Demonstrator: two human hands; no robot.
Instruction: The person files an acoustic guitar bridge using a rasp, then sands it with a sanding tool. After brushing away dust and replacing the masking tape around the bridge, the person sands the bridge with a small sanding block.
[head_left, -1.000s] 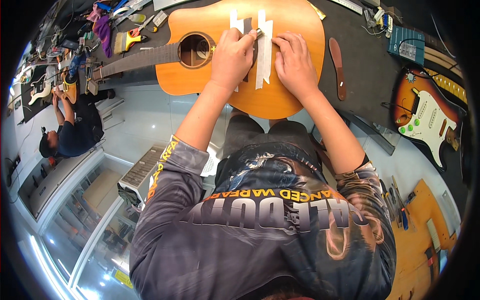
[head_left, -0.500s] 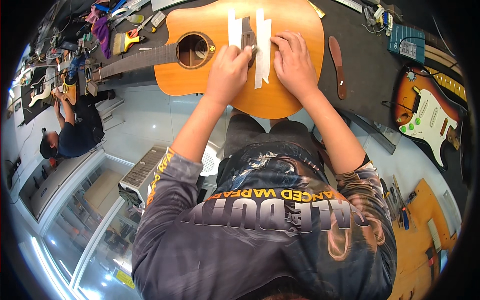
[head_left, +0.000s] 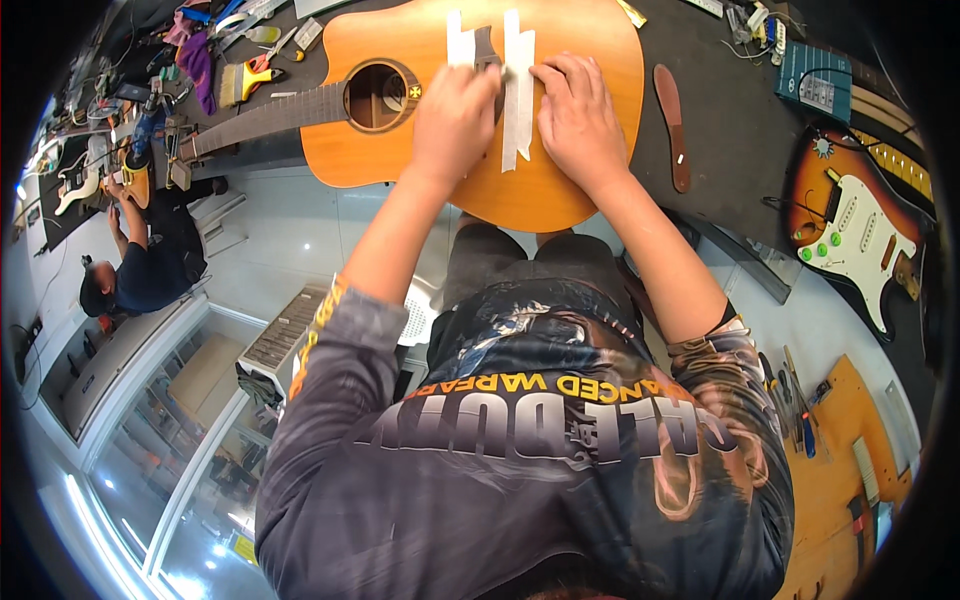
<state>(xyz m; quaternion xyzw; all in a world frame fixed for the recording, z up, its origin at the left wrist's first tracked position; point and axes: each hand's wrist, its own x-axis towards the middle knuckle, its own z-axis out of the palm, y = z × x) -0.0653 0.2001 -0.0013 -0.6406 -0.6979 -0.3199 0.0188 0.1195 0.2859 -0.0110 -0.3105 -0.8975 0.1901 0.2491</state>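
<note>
An acoustic guitar (head_left: 340,45) with an orange-brown top lies flat on the dark bench. Its dark wooden bridge (head_left: 485,43) has strips of white masking tape (head_left: 515,130) on both sides. Over the near part of the bridge, my left hand (head_left: 455,120) is closed. Something small pokes from its fingertips, too blurred and covered to name. My right hand (head_left: 582,125) rests on the guitar top just right of the tape, fingers stretched out with nothing in them.
A sunburst electric guitar (head_left: 850,240) lies at the right, below a teal box (head_left: 815,85). Nearer stands a flat reddish-brown strip (head_left: 672,130). Past the guitar neck are a yellow-handled brush (head_left: 245,80) and cluttered tools. Another person (head_left: 150,265) works at the far left.
My left hand has moved up along the bridge, toward its far end. The guitar and my right hand have shifted slightly left and up in the picture.
</note>
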